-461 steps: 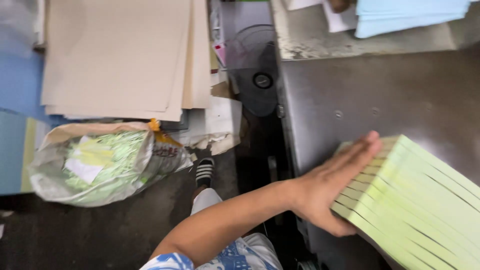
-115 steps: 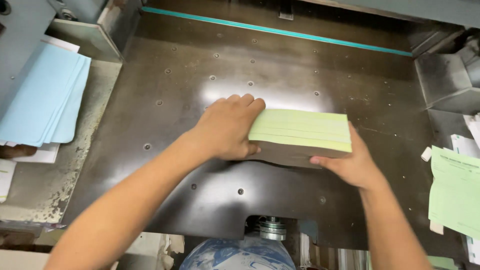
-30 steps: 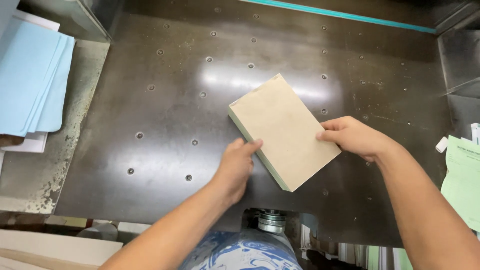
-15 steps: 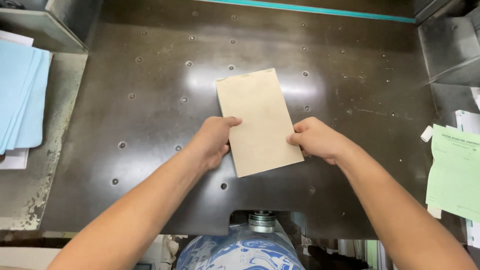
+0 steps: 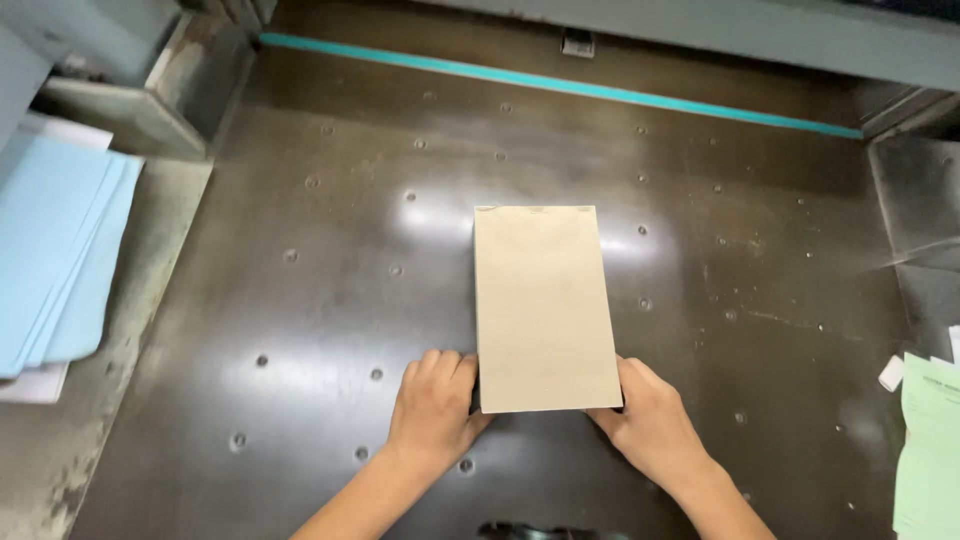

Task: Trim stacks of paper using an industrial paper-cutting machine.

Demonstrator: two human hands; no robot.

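Both hands grip the near end of the paper stack (image 5: 545, 310), which lies flat on the dark metal worktop (image 5: 300, 300), long side running away from the person. The left hand (image 5: 432, 408) presses its curled fingers against the stack's near-left corner; the right hand (image 5: 648, 420) clamps the near-right corner.

Recommended handling: keep equal pressure on both corners so the sheets stay square, and slide the stack flat, not lifted, keeping its far edge parallel to the teal strip (image 5: 560, 85) beyond it.

Left of the stack, blue sheets (image 5: 60, 260) are cut off by the frame; right of it, a green printed sheet (image 5: 925, 450) likewise.

The brown top cover hides the stack's sheets and thickness. Thumbs are largely concealed.
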